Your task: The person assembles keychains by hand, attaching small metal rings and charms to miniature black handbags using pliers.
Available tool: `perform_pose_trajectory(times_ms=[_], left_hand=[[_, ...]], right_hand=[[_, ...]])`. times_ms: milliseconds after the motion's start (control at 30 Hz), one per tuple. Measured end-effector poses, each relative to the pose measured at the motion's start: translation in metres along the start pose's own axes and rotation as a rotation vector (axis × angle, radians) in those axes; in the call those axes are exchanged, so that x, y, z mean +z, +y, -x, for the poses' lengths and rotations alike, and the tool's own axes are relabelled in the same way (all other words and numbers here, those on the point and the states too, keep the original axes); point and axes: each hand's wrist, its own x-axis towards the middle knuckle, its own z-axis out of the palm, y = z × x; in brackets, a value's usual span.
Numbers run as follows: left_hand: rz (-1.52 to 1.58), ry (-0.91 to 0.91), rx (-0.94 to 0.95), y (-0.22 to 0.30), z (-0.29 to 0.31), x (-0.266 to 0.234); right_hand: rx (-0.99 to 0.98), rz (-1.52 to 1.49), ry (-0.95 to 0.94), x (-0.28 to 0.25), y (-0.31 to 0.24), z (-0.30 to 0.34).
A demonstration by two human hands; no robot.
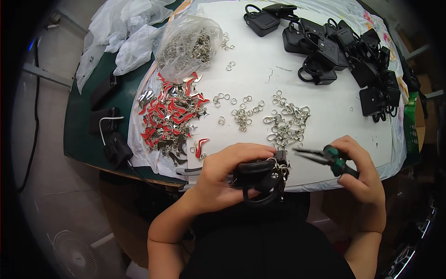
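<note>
Two hands work at the near edge of the white board (334, 111). The left hand (223, 174) has its fingers curled around one black bag (248, 180), which sits just beyond the board's edge, above the person's lap, with a few metal pieces (282, 166) hanging at its right end. The right hand (360, 169) is closed around the grips of one pair of pliers (335, 161); their nose points left, toward the bag, apart from it.

Beyond the left hand lies one heap of red and dark charms (172, 109), too tangled to count, and one red charm (200, 148) apart from it. To its right are one loose cluster of rings (242, 116) and one pile of clasps (288, 123), both of many pieces. One clear sack (190, 46) full of metal bits stands behind the charms. At the upper right, well over ten bags (325, 49) overlap, so I cannot give an exact number. One fan (76, 253) stands at the lower left.
</note>
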Motion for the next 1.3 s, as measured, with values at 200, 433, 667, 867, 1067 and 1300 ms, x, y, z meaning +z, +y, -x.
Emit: perform_pose_trajectory(times_ms=[200, 433, 667, 867, 1067, 1300], left_hand=[[0.334, -0.044, -0.244, 0.012, 0.003, -0.004], [0.36, 0.019, -0.295, 0.01, 0.012, -0.001], [-0.062, 0.077, -0.177, 0.03, 0.017, -0.004], [-0.154, 0.301, -0.062, 0.041, 0.064, -0.009], [-0.288, 0.336, -0.261, 0.08, 0.195, -0.098], [-0.653, 0.359, -0.91, 0.109, 0.263, -0.134]], right_hand=[[0.181, 0.851, 0.491, -0.009, 0.089, 0.011], [-0.354, 0.411, 0.251, 0.032, 0.001, -0.03], [-0.604, 0.075, 0.019, 0.074, -0.024, -0.078], [-0.522, -0.098, -0.284, 0.095, -0.015, -0.082], [-0.27, 0.157, 0.036, 0.072, 0.028, -0.128], [-0.289, 0.445, 0.187, 0.074, 0.054, -0.179]])
